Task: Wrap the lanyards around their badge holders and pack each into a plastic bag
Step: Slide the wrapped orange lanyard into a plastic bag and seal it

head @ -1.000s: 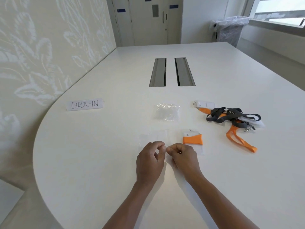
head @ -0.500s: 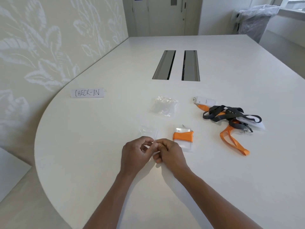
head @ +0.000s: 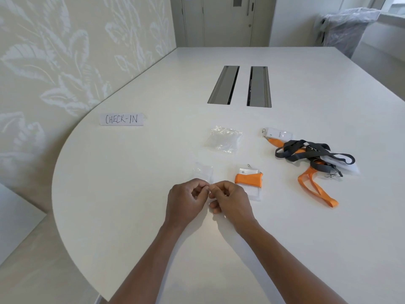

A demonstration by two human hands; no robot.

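Operator: Report hand status.

Inspector: Both hands sit at lower centre of the frame, knuckles up, fingertips meeting. The left hand [head: 187,202] and the right hand [head: 231,199] each have fingers curled and pinch the near edge of a clear plastic bag [head: 202,173]. The bag extends away from the fingers toward frame centre and lies flat on the white table [head: 131,194].

Operator: Location of the wrapped unit?

Inspector: One badge holder [head: 249,183] lies just right of the right hand, apart from it. An orange lanyard [head: 248,178] is wound across its middle. A metal clip shows at its far end.

Operator: Remaining stock?

Inspector: At centre right, a loose pile: a grey lanyard [head: 306,152] tangled over a second orange lanyard [head: 315,189], with further badge holders [head: 278,134] partly under it. A stack of spare bags [head: 223,139] lies at frame centre, between the pile and the sign.

Operator: Sign?

Inspector: A card [head: 121,119] reading "CHECK-IN", centre left. Two cable slots [head: 240,85] lie at upper centre.
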